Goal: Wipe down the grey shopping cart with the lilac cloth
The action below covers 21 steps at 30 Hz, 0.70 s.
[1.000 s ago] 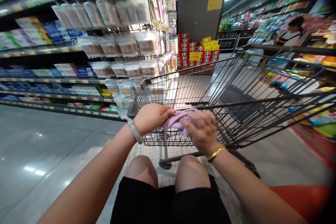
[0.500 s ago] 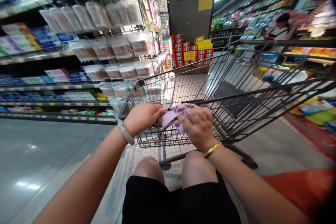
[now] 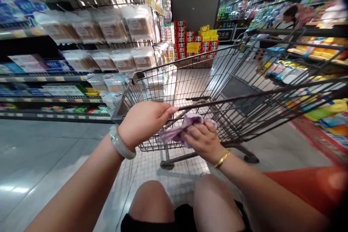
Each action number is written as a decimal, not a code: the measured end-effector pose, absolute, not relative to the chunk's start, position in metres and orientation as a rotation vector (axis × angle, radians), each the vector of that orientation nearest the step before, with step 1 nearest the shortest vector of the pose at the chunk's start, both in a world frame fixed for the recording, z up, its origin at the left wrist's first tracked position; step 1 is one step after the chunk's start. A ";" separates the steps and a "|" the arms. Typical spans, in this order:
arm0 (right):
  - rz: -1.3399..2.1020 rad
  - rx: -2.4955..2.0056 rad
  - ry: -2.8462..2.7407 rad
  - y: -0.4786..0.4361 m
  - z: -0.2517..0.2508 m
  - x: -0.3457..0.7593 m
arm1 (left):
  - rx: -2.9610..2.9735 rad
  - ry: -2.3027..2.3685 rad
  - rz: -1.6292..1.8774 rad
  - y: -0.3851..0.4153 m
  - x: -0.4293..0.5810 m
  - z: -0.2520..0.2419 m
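The person's bare knees [image 3: 150, 203] are nearest. Just beyond them, I see the right hand [image 3: 204, 140] closed on a crumpled lilac cloth [image 3: 174, 134], held at the near side of a wire shopping cart [image 3: 228, 100]. The left hand [image 3: 148, 119] is gripping this cart's top rim. Farther, red and yellow boxes [image 3: 181, 40] stand stacked before a dark pillar [image 3: 194, 11].

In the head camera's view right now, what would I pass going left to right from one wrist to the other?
Pale bangle → left hand → purple cloth → right hand → gold bracelet.
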State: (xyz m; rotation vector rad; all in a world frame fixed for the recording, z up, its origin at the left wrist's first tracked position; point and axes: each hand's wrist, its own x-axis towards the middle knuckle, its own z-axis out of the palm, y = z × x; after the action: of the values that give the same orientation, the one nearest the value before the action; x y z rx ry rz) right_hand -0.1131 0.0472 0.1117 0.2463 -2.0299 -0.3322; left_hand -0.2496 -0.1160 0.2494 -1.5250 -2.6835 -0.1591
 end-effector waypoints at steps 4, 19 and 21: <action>-0.314 0.117 -1.955 0.048 0.115 -0.107 | -1.534 -2.671 -0.203 -0.116 -0.243 0.248; -0.058 -0.246 -2.050 0.031 0.114 -0.057 | -1.402 -2.704 -0.212 -0.135 -0.191 0.250; -0.056 -0.194 -2.140 0.027 0.101 -0.054 | -1.401 -2.708 -0.214 -0.137 -0.185 0.249</action>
State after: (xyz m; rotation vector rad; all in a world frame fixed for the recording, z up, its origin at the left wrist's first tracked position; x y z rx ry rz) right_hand -0.0538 0.0274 0.1005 -0.1941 -2.1396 -0.0558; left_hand -0.1854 -0.1372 0.2495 -1.4010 -2.7083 -0.2143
